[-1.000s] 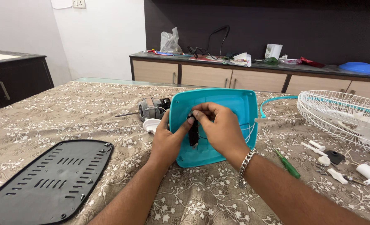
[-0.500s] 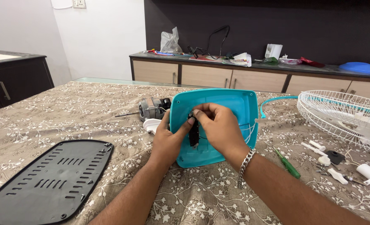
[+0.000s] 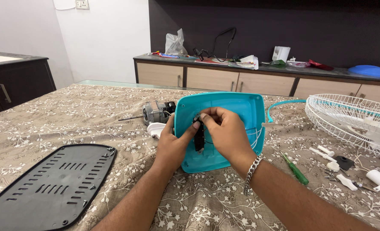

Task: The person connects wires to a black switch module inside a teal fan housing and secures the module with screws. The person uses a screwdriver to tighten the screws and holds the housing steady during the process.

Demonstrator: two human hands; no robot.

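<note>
at table centre, twelve o'clock from me, the teal fan housing (image 3: 237,112) stands tipped on its edge on the floral tablecloth (image 3: 70,124), open side facing me. my left hand (image 3: 172,143) braces its left rim, thumb up against the black switch block (image 3: 199,136) inside; my right hand (image 3: 226,130) has its fingertips pinched together on the top of that block. so both hands are closed on work, none free.

progress, my read: teardown is well along. black vented base plate (image 3: 48,188) is already off, lying at eight o'clock. motor (image 3: 155,112) is out, at eleven o'clock just behind the housing. wire fan guard (image 3: 348,117) sits apart at two o'clock. the switch block is still in the housing with white wires (image 3: 255,136) running to it, so that part isn't finished.

count: one housing, one base plate, one motor, one guard, one green-handled screwdriver (image 3: 295,169) at three o'clock, several small white and black loose parts (image 3: 339,164) beyond it, exact number unclear.
</note>
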